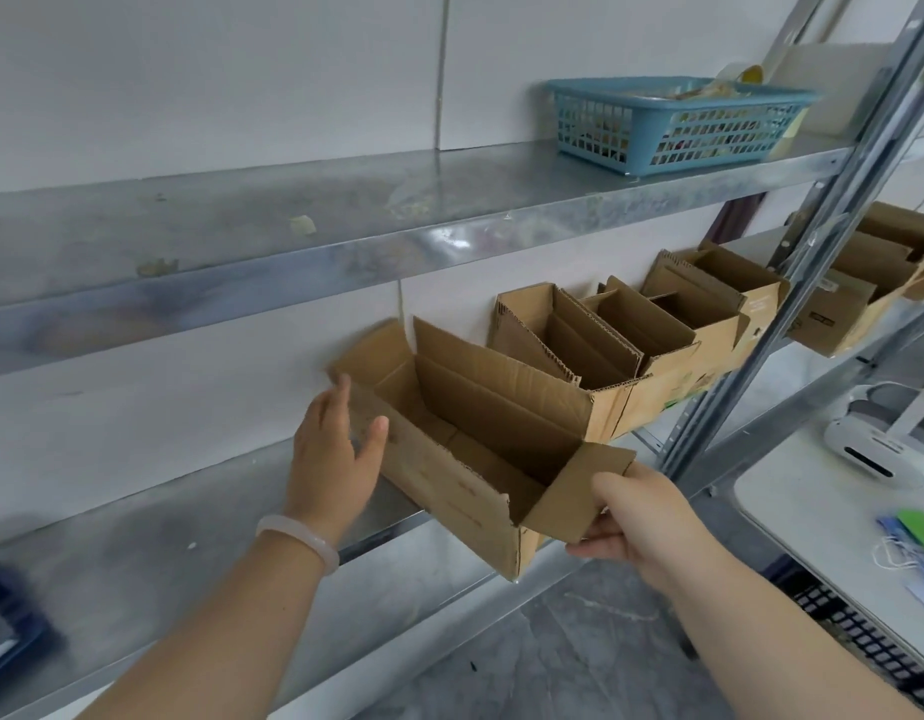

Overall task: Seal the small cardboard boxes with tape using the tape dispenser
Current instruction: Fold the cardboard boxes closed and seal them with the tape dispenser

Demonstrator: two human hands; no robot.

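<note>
Pale bangle (298,542) on left wrist, sleeveless forearms

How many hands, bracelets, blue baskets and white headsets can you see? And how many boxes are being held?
Hands: 2, the left hand and the right hand
Bracelet: 1
Blue basket: 1
White headset: 1
Held cardboard box: 1
Total: 6

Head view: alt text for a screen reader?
A person's right hand pinches an end flap of an open cardboard box at the edge of a metal shelf; the left hand is open at its other end. More open boxes line the shelf behind.
</note>
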